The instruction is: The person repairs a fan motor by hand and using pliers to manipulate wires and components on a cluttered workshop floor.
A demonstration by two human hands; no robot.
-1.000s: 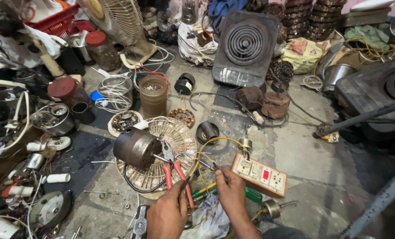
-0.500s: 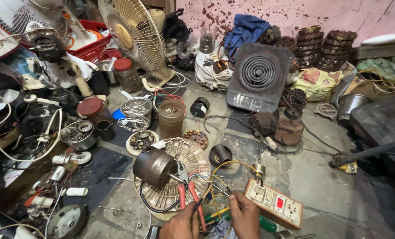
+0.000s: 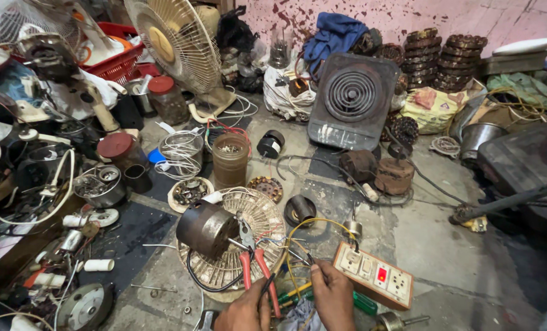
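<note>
Two hands of mine sit at the bottom of the head view, close together over the fan guard (image 3: 258,245) lying flat on the floor. My left hand (image 3: 244,312) is curled round a thin dark probe, its tip just beside the red-handled pliers (image 3: 256,266) that rest on the guard. My right hand (image 3: 333,297) pinches a second thin lead near the yellow wire (image 3: 304,230), fingers narrow around it. The dark round motor (image 3: 206,228) lies on the guard's left part, touching it, with the pliers' nose at its shaft. Just right of my right hand sits the switchboard (image 3: 374,274) with sockets and a red switch. Further back stand a brown jar (image 3: 230,160), a table fan (image 3: 175,43) and a coil heater (image 3: 349,101).
</note>
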